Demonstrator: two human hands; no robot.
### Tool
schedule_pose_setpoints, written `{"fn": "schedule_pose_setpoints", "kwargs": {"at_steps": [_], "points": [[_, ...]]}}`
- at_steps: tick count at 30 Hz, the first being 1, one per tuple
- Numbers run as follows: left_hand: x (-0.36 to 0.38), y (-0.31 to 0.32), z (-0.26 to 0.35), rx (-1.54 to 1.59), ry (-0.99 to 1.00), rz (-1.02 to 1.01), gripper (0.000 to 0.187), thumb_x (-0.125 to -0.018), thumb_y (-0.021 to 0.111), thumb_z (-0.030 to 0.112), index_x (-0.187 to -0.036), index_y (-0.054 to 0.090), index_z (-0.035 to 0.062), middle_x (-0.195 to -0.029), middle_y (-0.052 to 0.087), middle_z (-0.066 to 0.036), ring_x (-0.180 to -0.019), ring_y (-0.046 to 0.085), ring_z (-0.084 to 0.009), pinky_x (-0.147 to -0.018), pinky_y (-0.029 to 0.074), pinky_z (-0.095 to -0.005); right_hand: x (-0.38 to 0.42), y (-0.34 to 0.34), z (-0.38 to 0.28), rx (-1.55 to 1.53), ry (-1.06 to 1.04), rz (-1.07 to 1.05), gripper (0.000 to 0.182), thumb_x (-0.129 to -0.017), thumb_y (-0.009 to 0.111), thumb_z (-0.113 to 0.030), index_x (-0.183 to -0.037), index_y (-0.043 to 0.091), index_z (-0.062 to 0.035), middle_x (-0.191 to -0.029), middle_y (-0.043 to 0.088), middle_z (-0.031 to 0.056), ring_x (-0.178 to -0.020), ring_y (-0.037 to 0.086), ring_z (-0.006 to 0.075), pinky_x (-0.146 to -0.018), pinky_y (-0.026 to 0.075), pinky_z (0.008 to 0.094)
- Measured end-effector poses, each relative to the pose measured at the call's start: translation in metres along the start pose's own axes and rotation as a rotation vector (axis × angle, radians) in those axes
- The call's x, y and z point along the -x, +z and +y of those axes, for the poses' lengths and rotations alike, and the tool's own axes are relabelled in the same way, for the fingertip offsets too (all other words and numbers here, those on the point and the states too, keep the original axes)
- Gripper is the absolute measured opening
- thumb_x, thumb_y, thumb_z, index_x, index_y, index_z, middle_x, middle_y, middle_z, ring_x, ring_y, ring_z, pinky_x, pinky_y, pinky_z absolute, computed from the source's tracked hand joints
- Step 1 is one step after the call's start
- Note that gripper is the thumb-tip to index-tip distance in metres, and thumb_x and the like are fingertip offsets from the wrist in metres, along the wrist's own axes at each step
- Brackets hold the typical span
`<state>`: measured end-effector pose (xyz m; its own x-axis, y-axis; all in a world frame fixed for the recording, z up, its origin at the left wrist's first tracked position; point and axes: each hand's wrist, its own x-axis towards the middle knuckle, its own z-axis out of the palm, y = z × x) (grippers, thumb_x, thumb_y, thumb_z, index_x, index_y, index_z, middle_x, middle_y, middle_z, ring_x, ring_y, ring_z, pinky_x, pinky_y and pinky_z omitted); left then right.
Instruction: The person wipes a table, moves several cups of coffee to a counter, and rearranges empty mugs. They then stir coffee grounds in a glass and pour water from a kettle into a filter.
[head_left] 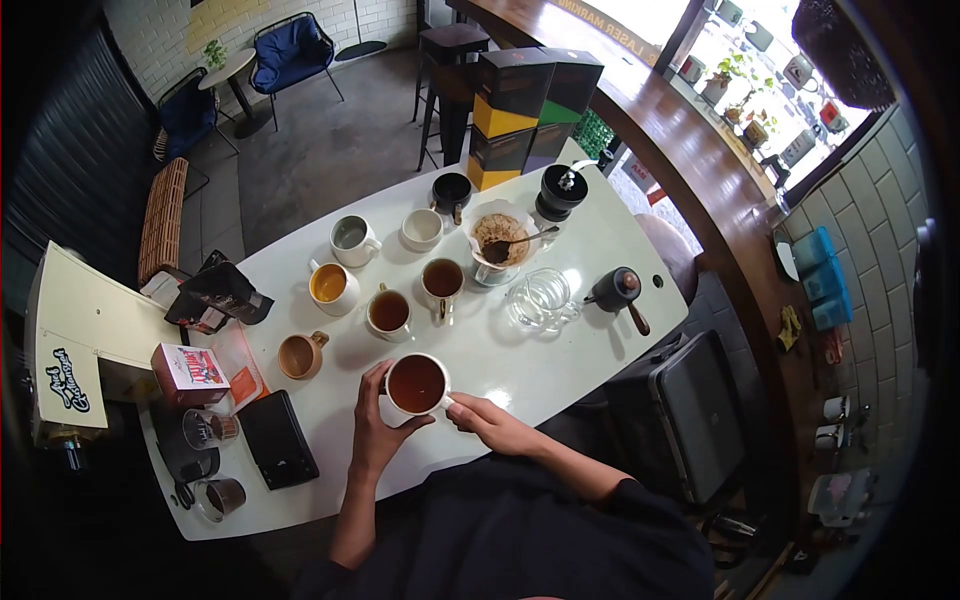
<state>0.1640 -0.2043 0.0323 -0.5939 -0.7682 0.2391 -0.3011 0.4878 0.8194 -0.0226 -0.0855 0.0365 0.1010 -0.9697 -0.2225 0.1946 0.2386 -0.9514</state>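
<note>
Close to my body, I hold a white mug of dark reddish-brown liquid between both hands. My left hand curls round its left side, while the fingers of my right hand pinch the handle side. Just beyond it stand two more mugs of brown liquid, one at left and one at right. A white mug with orange-brown contents and a small brown cup are to the left. Behind them, a paper coffee filter contains wet grounds and a spoon.
The white table also carries a glass vessel, a black grinder, a dark wooden-handled pot, stacked boxes and a black flat device. A grey case stands off its right edge.
</note>
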Motion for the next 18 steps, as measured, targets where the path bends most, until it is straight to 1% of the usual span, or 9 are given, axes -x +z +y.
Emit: {"fn": "schedule_pose_setpoints", "kwargs": {"at_steps": [3,4,7,9,11,12,13,16,18], "points": [[-0.012,0.011,0.013,0.006,0.040,-0.010,0.101,-0.059,0.098,0.022,-0.143,0.043,0.0068,-0.138,0.053,-0.015,-0.125,0.057,-0.0331,-0.098,0.054,-0.0423,0.013,-0.017,-0.010,-0.048,0.028,-0.038,0.037,-0.113,0.036,-0.032,-0.124,0.053,-0.0014,-0.091,0.042,-0.0030,-0.081,0.038,0.0087,-0.076,0.039,0.0253],[-0.017,0.015,0.020,0.004,0.073,-0.008,0.102,-0.059,0.098,0.023,-0.143,0.043,0.0066,-0.138,0.053,-0.015,-0.125,0.056,-0.0336,-0.100,0.054,-0.0426,0.018,-0.019,-0.017,-0.081,0.010,0.018,0.034,-0.112,0.039,-0.032,-0.113,0.056,-0.0030,-0.086,0.042,-0.0031,-0.079,0.039,0.0092,-0.074,0.039,0.0260],[-0.029,0.026,0.035,-0.005,0.131,-0.028,0.105,-0.057,0.098,0.025,-0.145,0.043,0.0060,-0.140,0.051,-0.016,-0.127,0.055,-0.0339,-0.106,0.048,-0.0448,0.036,-0.034,-0.042,-0.072,0.044,0.060,0.038,-0.112,0.041,-0.032,-0.128,0.056,-0.0012,-0.087,0.043,-0.0039,-0.078,0.038,0.0078,-0.072,0.038,0.0241],[-0.037,0.037,0.040,0.097,0.098,-0.076,0.113,-0.059,0.097,0.034,-0.149,0.037,0.0052,-0.143,0.049,-0.016,-0.127,0.055,-0.0327,-0.104,0.048,-0.0437,0.045,-0.048,-0.049,-0.096,0.046,0.106,0.038,-0.111,0.041,-0.032,-0.127,0.055,-0.0004,-0.086,0.041,-0.0042,-0.077,0.036,0.0071,-0.071,0.037,0.0232],[-0.044,0.053,0.038,0.308,0.076,-0.027,0.121,-0.064,0.088,0.058,-0.154,0.027,0.0045,-0.146,0.047,-0.018,-0.126,0.056,-0.0316,-0.100,0.048,-0.0431,0.051,-0.067,-0.044,-0.182,-0.027,0.059,0.034,-0.112,0.038,-0.029,-0.117,0.055,0.0000,-0.083,0.036,-0.0050,-0.073,0.032,0.0071,-0.067,0.033,0.0237],[-0.048,0.060,0.043,0.326,0.052,0.011,0.126,-0.070,0.066,0.082,-0.157,0.017,0.0046,-0.149,0.042,-0.021,-0.125,0.056,-0.0316,-0.100,0.046,-0.0446,0.055,-0.073,-0.053,-0.196,-0.028,0.076,0.032,-0.112,0.038,-0.029,-0.112,0.053,-0.0013,-0.082,0.035,-0.0051,-0.072,0.031,0.0069,-0.066,0.033,0.0237],[-0.050,0.065,0.047,0.325,0.050,0.009,0.126,-0.070,0.066,0.082,-0.157,0.017,0.0046,-0.149,0.042,-0.021,-0.125,0.056,-0.0316,-0.100,0.046,-0.0446,0.060,-0.078,-0.062,-0.212,-0.027,0.097,0.030,-0.112,0.038,-0.029,-0.107,0.052,-0.0025,-0.081,0.033,-0.0052,-0.071,0.031,0.0067,-0.065,0.032,0.0237],[-0.056,0.080,0.057,0.363,-0.038,0.050,0.123,-0.077,0.045,0.091,-0.158,0.012,0.0051,-0.151,0.038,-0.022,-0.125,0.056,-0.0317,-0.101,0.044,-0.0460,0.069,-0.108,-0.064,-0.178,-0.074,0.103,0.029,-0.112,0.037,-0.029,-0.101,0.049,-0.0043,-0.080,0.032,-0.0055,-0.071,0.030,0.0064,-0.065,0.032,0.0236],[-0.059,0.092,0.062,0.367,-0.033,0.043,0.120,-0.079,0.046,0.089,-0.157,0.012,0.0052,-0.150,0.038,-0.021,-0.124,0.056,-0.0310,-0.100,0.044,-0.0444,0.076,-0.124,-0.072,-0.174,-0.082,0.134,0.029,-0.112,0.037,-0.028,-0.100,0.049,-0.0046,-0.080,0.031,-0.0056,-0.071,0.030,0.0063,-0.065,0.032,0.0235]]}}
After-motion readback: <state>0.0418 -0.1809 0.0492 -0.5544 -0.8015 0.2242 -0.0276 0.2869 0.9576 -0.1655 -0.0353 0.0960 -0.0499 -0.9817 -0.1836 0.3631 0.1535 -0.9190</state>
